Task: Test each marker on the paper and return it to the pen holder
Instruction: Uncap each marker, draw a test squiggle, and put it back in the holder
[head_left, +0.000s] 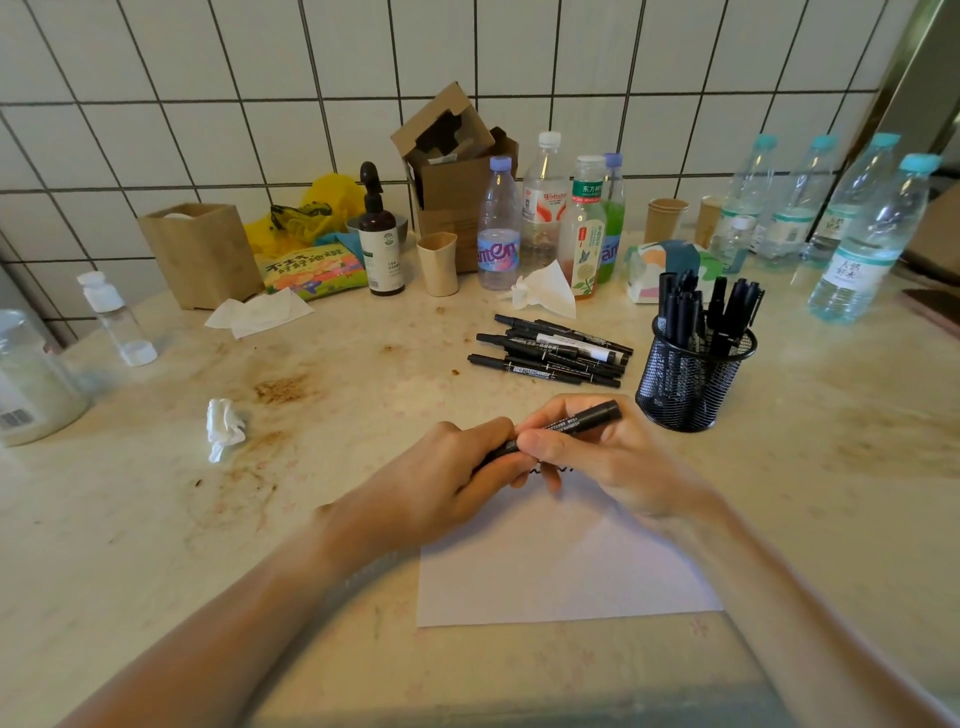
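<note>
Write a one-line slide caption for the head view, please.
Both hands hold a marker over the paper, beside the pen holder.

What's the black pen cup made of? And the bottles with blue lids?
The pen holder looks like black metal wire mesh: you see markers through its tiny holes. The water bottles look like clear, shiny plastic, since the wall tiles show through them.

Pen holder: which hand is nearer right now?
Right. The right hand sits just left of and in front of the pen holder, gripping the marker, whose end points toward it. The left hand grips the marker's other end, farther left.
</note>
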